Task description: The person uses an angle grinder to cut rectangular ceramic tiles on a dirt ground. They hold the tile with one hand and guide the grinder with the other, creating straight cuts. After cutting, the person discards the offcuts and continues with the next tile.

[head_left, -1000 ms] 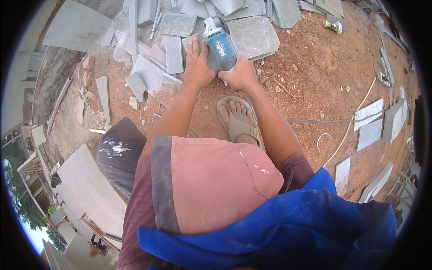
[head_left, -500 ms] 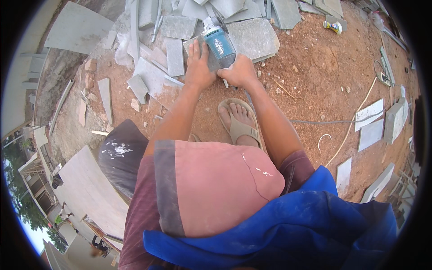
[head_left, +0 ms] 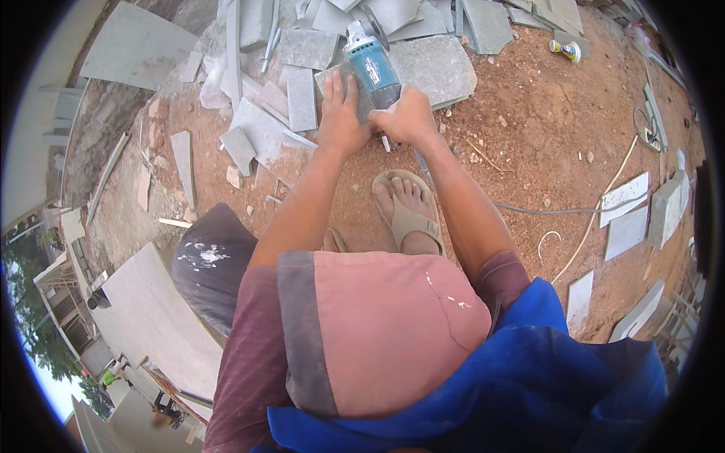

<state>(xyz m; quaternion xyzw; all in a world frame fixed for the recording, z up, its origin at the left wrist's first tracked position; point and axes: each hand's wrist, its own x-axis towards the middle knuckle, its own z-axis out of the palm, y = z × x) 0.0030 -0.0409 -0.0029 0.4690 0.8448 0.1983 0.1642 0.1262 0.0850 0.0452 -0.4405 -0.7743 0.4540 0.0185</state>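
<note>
A teal angle grinder (head_left: pixel 372 69) lies far ahead at top centre, its cutting disc (head_left: pixel 375 24) pointing away from me. My right hand (head_left: pixel 408 119) wraps round the dark rear end of its body. Flat on a grey stone slab (head_left: pixel 363 97) beside the grinder rests my left hand (head_left: pixel 344 124), fingers stretched out. The disc's lower edge, where it meets the stone, cannot be made out. Just right of the grinder is a larger rough grey slab (head_left: pixel 434 69).
More grey slabs (head_left: pixel 306 47) and narrow offcuts lie heaped around the grinder. A grey cable (head_left: pixel 544 211) crosses the reddish dirt on the right, near a power socket (head_left: pixel 649 137). A small bottle (head_left: pixel 565 50) lies at upper right. My sandalled foot (head_left: pixel 408 211) is below the hands.
The grinder has slid slightly forward, away from me, with my right hand on it. My left hand stays on the slab. The whole view has shifted a little.
</note>
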